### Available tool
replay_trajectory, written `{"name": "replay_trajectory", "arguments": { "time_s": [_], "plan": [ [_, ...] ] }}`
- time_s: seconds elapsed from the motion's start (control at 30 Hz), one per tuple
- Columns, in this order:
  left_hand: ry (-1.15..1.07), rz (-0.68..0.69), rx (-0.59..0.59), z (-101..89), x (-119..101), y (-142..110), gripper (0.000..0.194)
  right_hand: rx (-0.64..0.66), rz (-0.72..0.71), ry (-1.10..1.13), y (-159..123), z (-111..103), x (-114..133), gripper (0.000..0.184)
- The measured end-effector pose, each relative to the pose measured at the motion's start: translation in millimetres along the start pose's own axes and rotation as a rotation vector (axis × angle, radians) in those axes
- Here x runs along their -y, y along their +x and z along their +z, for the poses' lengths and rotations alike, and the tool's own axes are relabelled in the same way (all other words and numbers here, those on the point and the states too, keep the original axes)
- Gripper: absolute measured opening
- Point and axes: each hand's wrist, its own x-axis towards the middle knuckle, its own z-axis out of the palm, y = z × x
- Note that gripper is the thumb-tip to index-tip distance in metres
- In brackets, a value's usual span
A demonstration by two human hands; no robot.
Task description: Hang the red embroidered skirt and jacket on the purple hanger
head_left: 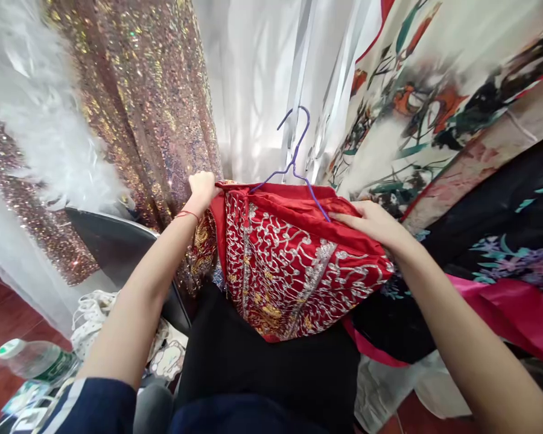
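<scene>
A red embroidered skirt (276, 259) with silver and gold stitching lies spread over my lap, its waistband facing away from me. My left hand (203, 188) is closed on the left corner of the waistband. At the right side, my right hand (373, 223) grips the waistband, its fingers over the red cloth near the hanger's end; the thumb is hidden. A purple wire hanger (294, 160) sits partly inside the waist opening, hook upward. Its right end shows against the red lining, and its left end goes behind the waistband.
Sequinned gold-pink fabric (149, 90) and white feathers (58, 120) hang at the left. A floral white garment (416, 102) and a black one (493, 241) hang at the right. A dark chair back (113, 247) stands by my left arm, with a plastic bottle (36, 358) lower left.
</scene>
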Motion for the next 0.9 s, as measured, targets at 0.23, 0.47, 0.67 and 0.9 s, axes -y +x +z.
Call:
{"name": "replay_trajectory", "arguments": {
  "time_s": [0.23, 0.47, 0.67, 0.9],
  "plan": [
    [-0.086, 0.164, -0.007, -13.2, 18.0, -20.8, 0.036, -0.432, -0.102, 0.324, -17.1, 9.0, -11.7, 0.034],
    [0.236, 0.244, 0.108, -51.9, 21.3, -51.9, 0.034, -0.419, -0.176, 0.381, -37.4, 12.6, -1.8, 0.032],
    [0.318, 0.249, 0.159, -100.7, 32.5, -86.9, 0.028, -0.501, -0.122, 0.509, -41.4, 24.9, 2.1, 0.032],
    [0.116, 0.537, 0.204, -160.2, -16.5, -144.2, 0.030, -1.015, -0.213, 0.421, -56.6, 11.1, 15.8, 0.026]
  ]
}}
